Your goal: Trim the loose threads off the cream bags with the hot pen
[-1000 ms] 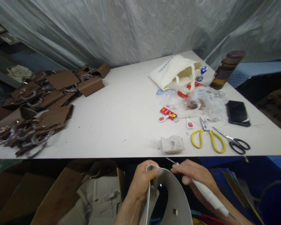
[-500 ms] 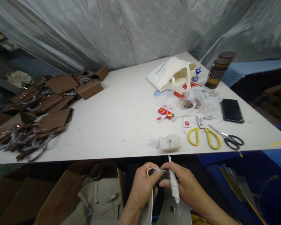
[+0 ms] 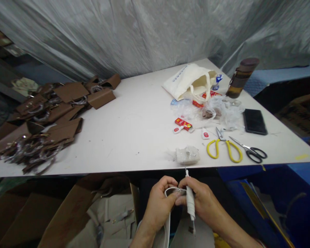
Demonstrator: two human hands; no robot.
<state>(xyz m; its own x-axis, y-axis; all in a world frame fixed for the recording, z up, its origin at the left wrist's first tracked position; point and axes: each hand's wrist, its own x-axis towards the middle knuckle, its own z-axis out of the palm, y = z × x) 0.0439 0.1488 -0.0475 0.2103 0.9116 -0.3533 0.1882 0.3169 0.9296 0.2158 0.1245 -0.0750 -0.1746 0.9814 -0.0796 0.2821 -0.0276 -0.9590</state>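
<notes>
Looking down from head height, both of the person's hands meet in the lap, just below the near edge of a white desk (image 3: 144, 137). The left hand (image 3: 158, 203) is closed in a pinch, thumb and fingers gripping the curved top edge of a pale bag piece (image 3: 167, 227) that hangs down between the wrists. The right hand (image 3: 203, 203) is closed around a white pen-shaped tool (image 3: 190, 203). The tool stands nearly upright, its thin tip pointing up toward the desk edge and its lower end pointing down over the bag piece. It sits just right of the pinched edge, and the fingertips of the two hands touch there. Both hands are equally close to that edge: the left holds it and the right presses in beside it.

On the desk, well apart from the hands, lie a small white lump (image 3: 187, 155), yellow scissors (image 3: 224, 150), black scissors (image 3: 250, 150), a dark phone (image 3: 255, 121), a cloth bag (image 3: 191, 81) and a heap of brown pieces (image 3: 41, 117).

A second earlier the hands were apart. The bag piece was open wide, and the tool slanted down to the right. Half a second ago the tool was already upright, and since then the hands have drawn a little closer.
</notes>
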